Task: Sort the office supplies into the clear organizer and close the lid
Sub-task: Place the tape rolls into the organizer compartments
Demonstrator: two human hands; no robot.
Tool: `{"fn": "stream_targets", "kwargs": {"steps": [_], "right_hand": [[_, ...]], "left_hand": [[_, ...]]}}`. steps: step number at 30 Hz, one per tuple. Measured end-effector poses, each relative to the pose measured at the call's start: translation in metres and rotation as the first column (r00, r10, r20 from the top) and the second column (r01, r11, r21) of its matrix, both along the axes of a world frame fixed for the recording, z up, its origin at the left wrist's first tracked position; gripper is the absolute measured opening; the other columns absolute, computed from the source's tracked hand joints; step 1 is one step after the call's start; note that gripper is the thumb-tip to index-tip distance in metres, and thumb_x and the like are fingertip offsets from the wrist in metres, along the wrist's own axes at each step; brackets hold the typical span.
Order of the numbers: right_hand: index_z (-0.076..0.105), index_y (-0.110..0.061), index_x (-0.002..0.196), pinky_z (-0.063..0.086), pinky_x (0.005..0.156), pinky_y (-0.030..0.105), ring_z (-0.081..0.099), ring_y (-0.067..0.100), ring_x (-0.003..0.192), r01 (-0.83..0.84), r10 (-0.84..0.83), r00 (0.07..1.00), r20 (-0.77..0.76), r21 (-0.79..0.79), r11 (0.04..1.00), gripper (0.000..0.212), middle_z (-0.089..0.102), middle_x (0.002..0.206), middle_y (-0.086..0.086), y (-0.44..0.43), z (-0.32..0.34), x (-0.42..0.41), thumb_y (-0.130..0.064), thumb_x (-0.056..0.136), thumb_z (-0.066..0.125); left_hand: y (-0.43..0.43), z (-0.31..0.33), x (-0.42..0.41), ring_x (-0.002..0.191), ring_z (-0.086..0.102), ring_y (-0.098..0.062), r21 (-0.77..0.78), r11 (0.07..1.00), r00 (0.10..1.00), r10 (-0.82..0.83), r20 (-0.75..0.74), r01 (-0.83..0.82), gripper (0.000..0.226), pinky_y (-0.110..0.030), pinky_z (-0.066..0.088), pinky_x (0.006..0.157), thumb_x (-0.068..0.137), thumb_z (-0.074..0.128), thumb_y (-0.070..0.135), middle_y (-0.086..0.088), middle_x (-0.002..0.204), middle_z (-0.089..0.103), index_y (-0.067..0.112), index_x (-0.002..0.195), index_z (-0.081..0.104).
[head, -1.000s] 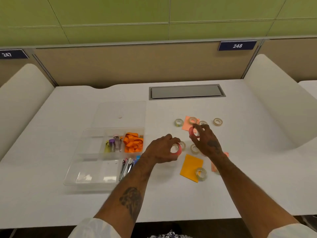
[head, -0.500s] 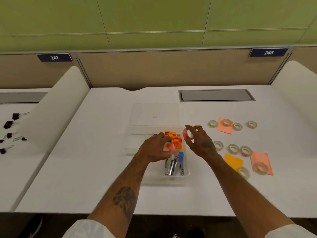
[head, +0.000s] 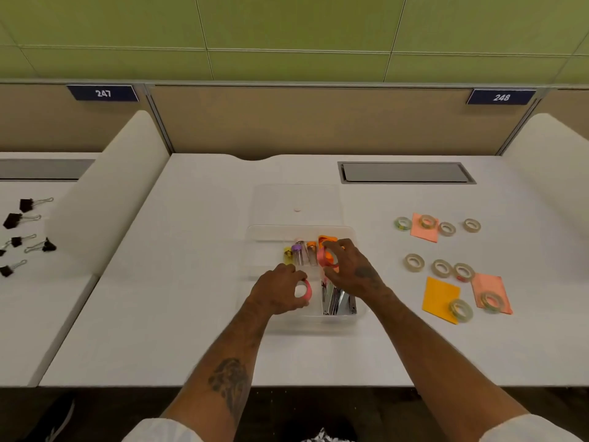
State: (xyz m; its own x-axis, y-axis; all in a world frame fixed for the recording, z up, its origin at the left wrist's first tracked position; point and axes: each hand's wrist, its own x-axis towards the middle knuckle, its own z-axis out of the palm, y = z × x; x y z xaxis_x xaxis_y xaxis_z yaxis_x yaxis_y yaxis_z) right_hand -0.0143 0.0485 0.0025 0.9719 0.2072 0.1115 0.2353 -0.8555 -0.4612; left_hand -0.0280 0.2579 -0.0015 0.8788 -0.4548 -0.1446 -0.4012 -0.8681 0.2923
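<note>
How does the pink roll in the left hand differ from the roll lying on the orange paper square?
The pink roll is solid pink; the pale roll is see-through. The left hand holds the pink roll over the clear organizer; the pale roll lies flat, partly on the orange square. Both are tape rings.

**A:** so where's everything sitting?

**B:** organizer (head: pixel 274 232) sits mid desk (head: pixel 191 314), lid (head: pixel 296 199) flat right behind it. tape rolls (head: pixel 413 262) and notes (head: pixel 439 295) off to its right, a few rolls on the notes. clips (head: pixel 12 220) on the next desk (head: pixel 38 298) left, past the divider (head: pixel 108 193).
</note>
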Motion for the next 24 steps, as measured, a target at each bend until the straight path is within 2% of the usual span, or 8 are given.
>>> {"fn": "stream_targets", "kwargs": {"steps": [4, 7, 10, 16, 19, 21, 24], "right_hand": [[0.044, -0.020, 0.134, 0.052, 0.082, 0.039, 0.055, 0.032, 0.107, -0.035, 0.035, 0.999, -0.018, -0.035, 0.999, 0.057, 0.048, 0.129, 0.010, 0.007, -0.006, -0.004, -0.035, 0.082, 0.064], [0.044, -0.021, 0.136, 0.050, 0.082, 0.034, 0.056, 0.028, 0.109, -0.043, 0.042, 0.999, -0.025, -0.053, 0.998, 0.059, 0.053, 0.129, 0.009, 0.011, -0.007, -0.007, -0.043, 0.084, 0.062], [0.047, -0.020, 0.134, 0.048, 0.083, 0.031, 0.057, 0.024, 0.106, -0.074, 0.073, 0.997, -0.019, -0.078, 0.994, 0.058, 0.060, 0.123, 0.007, 0.018, -0.006, -0.009, -0.048, 0.086, 0.060], [0.048, -0.018, 0.135, 0.050, 0.081, 0.038, 0.060, 0.028, 0.099, -0.138, 0.143, 0.990, 0.022, -0.143, 0.980, 0.065, 0.065, 0.113, 0.011, 0.029, -0.012, -0.010, -0.055, 0.082, 0.056], [0.046, -0.021, 0.137, 0.050, 0.084, 0.037, 0.060, 0.027, 0.104, -0.148, 0.152, 0.988, 0.013, -0.162, 0.976, 0.067, 0.065, 0.117, 0.008, 0.034, -0.015, -0.007, -0.059, 0.083, 0.056], [0.041, -0.021, 0.141, 0.048, 0.092, 0.039, 0.056, 0.028, 0.115, -0.150, 0.150, 0.989, -0.015, -0.162, 0.975, 0.068, 0.060, 0.128, 0.008, 0.036, -0.012, -0.006, -0.056, 0.085, 0.057], [0.035, -0.019, 0.146, 0.041, 0.105, 0.043, 0.043, 0.027, 0.131, -0.131, 0.132, 0.991, -0.002, -0.160, 0.978, 0.067, 0.047, 0.144, 0.009, 0.035, -0.008, -0.009, -0.050, 0.090, 0.053]], "left_hand": [[0.001, -0.008, 0.000, 0.116, 0.046, -0.020, 0.072, 0.997, 0.999, -0.001, -0.038, 0.003, 0.071, -0.038, 0.045, 0.090, 0.077, 0.064, 0.064, 0.000, 0.125, 0.056, 0.024, 0.134, 0.052], [0.002, -0.010, -0.001, 0.123, 0.043, -0.020, 0.100, 0.995, 0.998, 0.006, -0.057, 0.000, 0.075, -0.039, 0.043, 0.096, 0.077, 0.064, 0.062, 0.000, 0.133, 0.052, 0.021, 0.138, 0.049], [0.007, -0.009, -0.001, 0.124, 0.043, -0.020, 0.084, 0.996, 0.999, 0.027, -0.027, -0.025, 0.072, -0.039, 0.042, 0.098, 0.080, 0.063, 0.059, -0.001, 0.135, 0.050, 0.019, 0.138, 0.048], [0.022, -0.010, 0.002, 0.141, 0.027, -0.022, 0.014, 0.994, 0.991, 0.109, 0.074, -0.111, 0.077, -0.040, 0.031, 0.110, 0.085, 0.054, 0.063, -0.003, 0.155, 0.030, 0.021, 0.146, 0.035], [0.031, -0.012, 0.004, 0.147, 0.017, -0.024, -0.021, 0.992, 0.984, 0.128, 0.122, -0.126, 0.081, -0.040, 0.022, 0.115, 0.087, 0.053, 0.060, -0.006, 0.159, 0.020, 0.018, 0.151, 0.025], [0.035, -0.012, 0.005, 0.149, 0.009, -0.025, -0.004, 0.992, 0.982, 0.129, 0.140, -0.129, 0.084, -0.043, 0.015, 0.118, 0.089, 0.049, 0.061, -0.007, 0.161, 0.013, 0.018, 0.154, 0.017], [0.039, -0.013, 0.006, 0.150, -0.003, -0.025, 0.081, 0.986, 0.978, 0.134, 0.160, -0.148, 0.086, -0.049, 0.007, 0.118, 0.088, 0.027, 0.071, -0.007, 0.163, 0.001, 0.021, 0.154, 0.006]]}}
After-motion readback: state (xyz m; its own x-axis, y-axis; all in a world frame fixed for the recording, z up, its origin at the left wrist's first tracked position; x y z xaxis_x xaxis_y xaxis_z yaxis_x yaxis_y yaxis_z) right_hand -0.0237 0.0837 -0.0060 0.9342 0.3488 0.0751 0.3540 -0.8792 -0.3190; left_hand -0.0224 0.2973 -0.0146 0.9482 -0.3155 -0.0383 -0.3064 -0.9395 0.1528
